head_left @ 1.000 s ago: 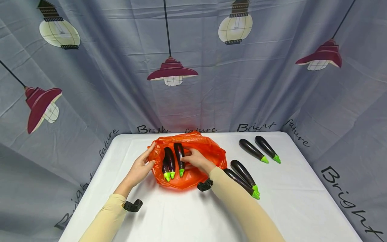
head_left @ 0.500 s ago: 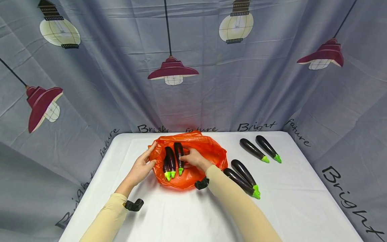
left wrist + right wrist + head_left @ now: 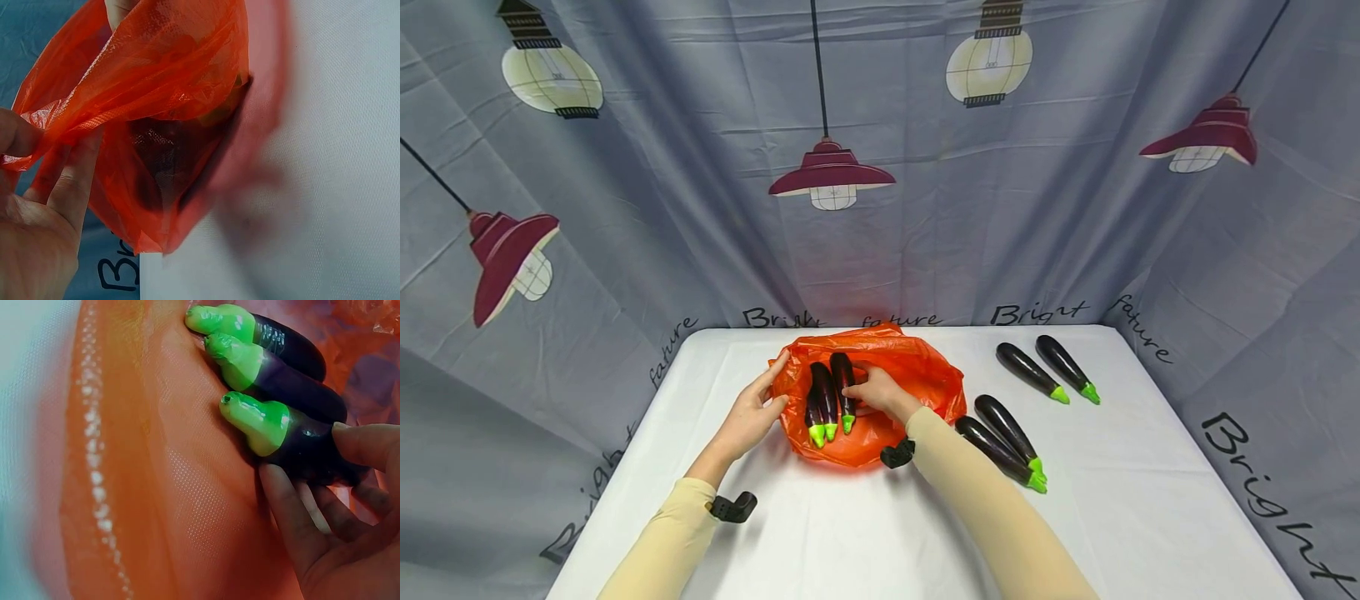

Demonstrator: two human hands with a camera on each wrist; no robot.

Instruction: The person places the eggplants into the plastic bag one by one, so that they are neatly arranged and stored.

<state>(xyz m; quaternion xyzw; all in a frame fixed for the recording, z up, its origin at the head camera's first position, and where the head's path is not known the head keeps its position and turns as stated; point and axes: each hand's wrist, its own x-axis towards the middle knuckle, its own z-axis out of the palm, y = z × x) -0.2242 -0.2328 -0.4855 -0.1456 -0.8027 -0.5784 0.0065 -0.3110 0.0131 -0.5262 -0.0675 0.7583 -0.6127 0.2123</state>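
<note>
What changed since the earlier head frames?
The right hand moved slightly left, bringing the held eggplant closer to the two neighbouring eggplants in the red bag. Nothing newly gripped or released. Unchanged: left hand on the bag, four loose eggplants on the table.

Thin crinkled plastic bag, shiny and finely dimpled, smooth glossy eggplants with shiny stem ends, matt textured tablecloth, creased matt cloth curtain, smooth matt fabric sleeves
</note>
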